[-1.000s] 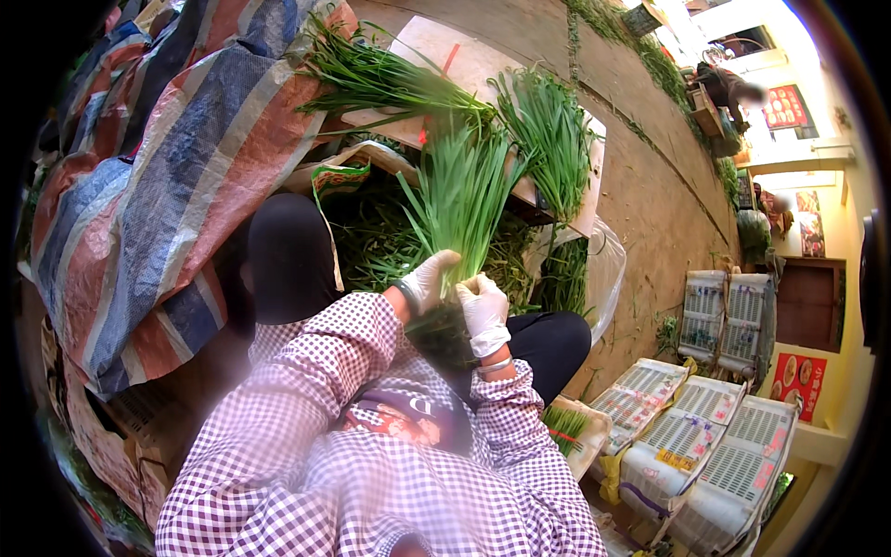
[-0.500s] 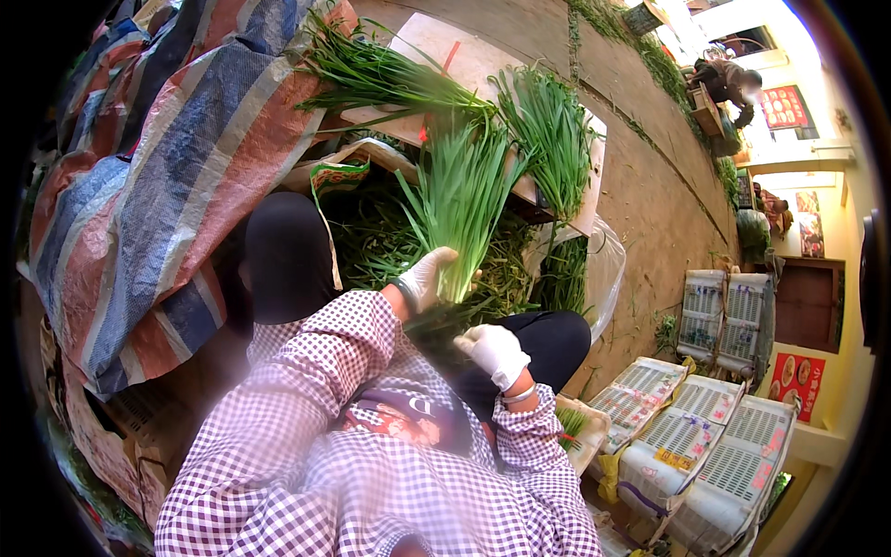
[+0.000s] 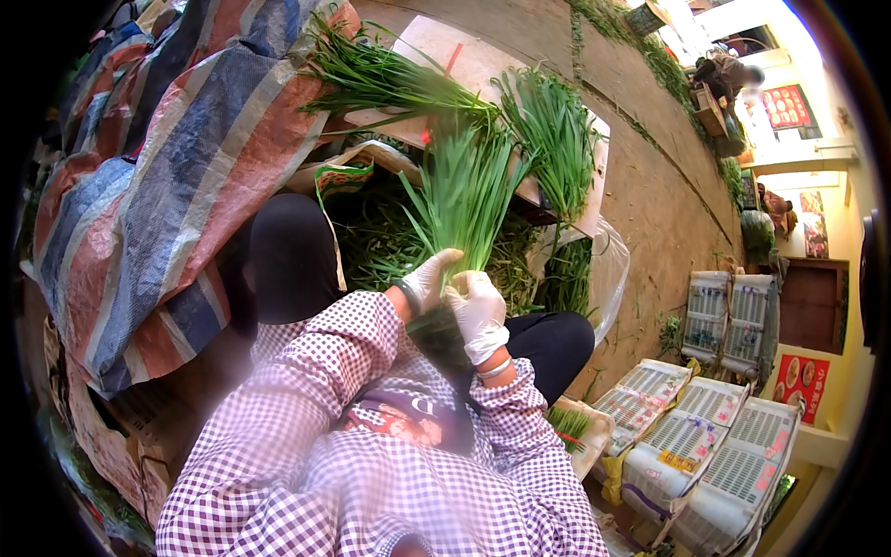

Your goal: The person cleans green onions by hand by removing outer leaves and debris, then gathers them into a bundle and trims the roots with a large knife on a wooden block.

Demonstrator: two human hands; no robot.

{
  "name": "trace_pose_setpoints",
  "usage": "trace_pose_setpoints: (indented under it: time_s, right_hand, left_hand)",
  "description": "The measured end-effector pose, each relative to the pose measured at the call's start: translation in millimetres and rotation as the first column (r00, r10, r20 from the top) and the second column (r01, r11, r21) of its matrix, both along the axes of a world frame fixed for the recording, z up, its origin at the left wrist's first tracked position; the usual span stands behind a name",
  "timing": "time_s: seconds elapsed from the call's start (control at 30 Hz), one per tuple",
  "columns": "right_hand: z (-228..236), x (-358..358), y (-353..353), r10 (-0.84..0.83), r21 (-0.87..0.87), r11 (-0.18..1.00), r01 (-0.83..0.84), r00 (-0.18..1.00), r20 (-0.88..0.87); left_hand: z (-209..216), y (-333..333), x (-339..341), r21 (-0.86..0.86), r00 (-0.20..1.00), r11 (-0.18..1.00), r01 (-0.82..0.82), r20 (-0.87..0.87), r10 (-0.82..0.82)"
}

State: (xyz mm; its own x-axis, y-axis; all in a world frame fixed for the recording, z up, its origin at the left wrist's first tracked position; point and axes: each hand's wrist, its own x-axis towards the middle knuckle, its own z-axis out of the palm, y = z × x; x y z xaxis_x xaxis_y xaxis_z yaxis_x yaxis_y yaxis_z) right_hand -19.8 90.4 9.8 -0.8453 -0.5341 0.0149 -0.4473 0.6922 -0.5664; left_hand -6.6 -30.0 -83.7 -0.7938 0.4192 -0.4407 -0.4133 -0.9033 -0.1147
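A bunch of garlic chives (image 3: 471,200) stands over my lap, its pale stem ends low and its green leaves fanned upward. My left hand (image 3: 428,282), in a white glove, is wrapped round the stems near their base. Also gloved, my right hand (image 3: 479,314) pinches at the stem ends from the right; its fingertips are partly hidden. Beyond the bunch, more garlic chives (image 3: 557,139) lie on a pale board (image 3: 432,39), and another heap of garlic chives (image 3: 394,79) lies across its left side.
Loose green trimmings (image 3: 371,223) fill the space between my knees. A striped woven sheet (image 3: 176,195) covers the left side. White slatted crates (image 3: 687,422) stand at lower right, near a small tray (image 3: 589,436) of cut greens. A person (image 3: 729,79) sits far off at upper right.
My right hand has moved up and left from beside my lap to the stem ends of the bunch. My left hand keeps its grip in nearly the same place.
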Motion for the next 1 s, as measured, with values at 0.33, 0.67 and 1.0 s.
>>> trace_pose_setpoints:
  time_s: [0.33, 0.67, 1.0]
  right_hand:
    - [-4, 14, -3, -0.037, 0.118, 0.992, 0.039, 0.999, -0.019]
    - [-12, -11, 20, -0.126, -0.17, 0.973, 0.153, 0.979, 0.161]
    - [6, -30, 18, -0.22, -0.399, 0.883, 0.245, 0.969, 0.11]
  left_hand:
    - [15, -1, 4, -0.034, 1.0, 0.999, 0.022, -0.006, -0.023]
    - [19, 1, -1, -0.143, 0.999, 0.989, 0.033, 0.038, -0.028]
    - [3, 26, -2, -0.545, 0.987, 0.833, -0.098, -0.163, 0.01]
